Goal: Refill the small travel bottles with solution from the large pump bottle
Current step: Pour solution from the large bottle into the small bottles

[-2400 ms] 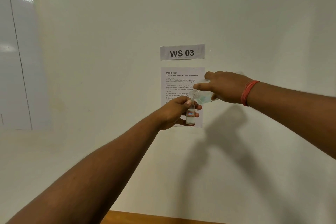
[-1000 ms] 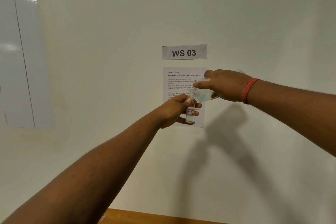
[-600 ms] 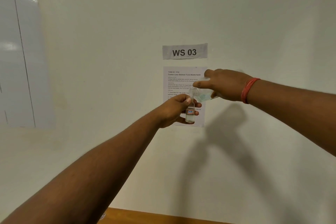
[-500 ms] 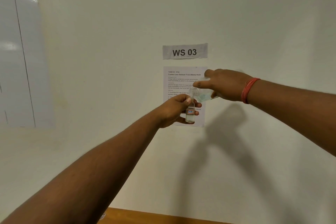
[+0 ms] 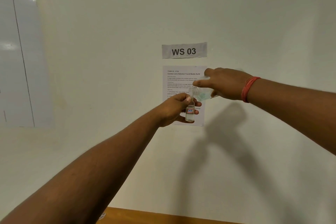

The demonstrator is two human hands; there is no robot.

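Note:
My left hand (image 5: pixel 175 109) grips a small clear travel bottle (image 5: pixel 190 112) upright, raised in front of the wall. It has a red-and-white label and clear liquid in its lower part. My right hand (image 5: pixel 223 82) holds the large clear bottle (image 5: pixel 201 93) tipped over to the left, its open neck right above the small bottle's mouth. Most of the large bottle is hidden under my right hand. A red band is on my right wrist.
A white wall fills the view, with a "WS 03" sign (image 5: pixel 184 50) and a printed task sheet (image 5: pixel 181 82) behind my hands. A whiteboard (image 5: pixel 14 51) hangs at the left. A strip of wooden tabletop (image 5: pixel 163 217) shows at the bottom edge.
Both hands keep the same pose, large bottle tipped over the small one. The view has only drifted slightly.

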